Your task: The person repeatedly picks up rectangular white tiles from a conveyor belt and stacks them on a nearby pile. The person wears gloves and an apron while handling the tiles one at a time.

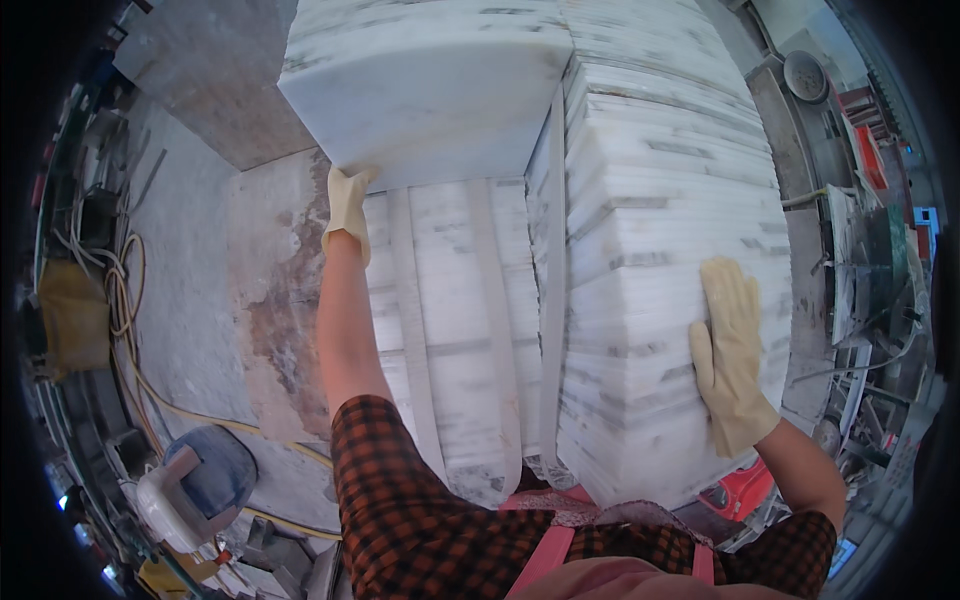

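Observation:
My left hand [348, 205], in a cream rubber glove, grips the lower left corner of a white marble slab [430, 115]. The slab is the front one of a stack and shows its smooth face; the fingers behind its edge are partly hidden. My right hand [733, 355], gloved the same way, lies flat with fingers stretched out on a tall stack of marble slabs [640, 300] with grey veins. Between my arms is a lower marble stack [450, 260], with pale strips [492, 330] lying across it.
A brown-stained board [275, 300] lies left of the stacks. Yellow hoses [130, 290] run along the grey floor at the left, near a white and blue machine [200, 480]. At the right stand metal racks and clutter [870, 270]. A red object [742, 490] sits below my right forearm.

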Motion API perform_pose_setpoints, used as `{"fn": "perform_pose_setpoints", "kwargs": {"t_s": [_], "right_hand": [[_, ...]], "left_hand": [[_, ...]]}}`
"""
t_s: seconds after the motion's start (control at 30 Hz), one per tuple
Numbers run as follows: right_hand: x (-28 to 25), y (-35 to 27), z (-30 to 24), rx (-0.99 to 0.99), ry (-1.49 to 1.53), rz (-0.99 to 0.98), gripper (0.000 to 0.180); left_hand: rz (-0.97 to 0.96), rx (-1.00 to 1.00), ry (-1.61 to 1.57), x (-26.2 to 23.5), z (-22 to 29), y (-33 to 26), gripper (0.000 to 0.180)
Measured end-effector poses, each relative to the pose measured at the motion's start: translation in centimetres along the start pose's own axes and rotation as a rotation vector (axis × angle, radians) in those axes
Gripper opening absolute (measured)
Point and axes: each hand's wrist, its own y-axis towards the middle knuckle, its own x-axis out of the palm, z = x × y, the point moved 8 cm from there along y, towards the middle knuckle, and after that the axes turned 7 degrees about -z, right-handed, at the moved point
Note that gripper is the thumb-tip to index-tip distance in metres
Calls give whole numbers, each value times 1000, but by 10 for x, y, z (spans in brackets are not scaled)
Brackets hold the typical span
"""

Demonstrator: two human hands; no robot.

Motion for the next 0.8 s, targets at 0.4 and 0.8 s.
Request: {"fn": "perform_pose_setpoints", "kwargs": {"t_s": [0.4, 0.8], "right_hand": [[2, -11, 9, -73, 28, 177, 59], [33, -8, 27, -53, 162, 279, 55]], "left_hand": [[30, 219, 506, 122, -15, -279, 60], [686, -752, 508, -79, -101, -775, 40]]}}
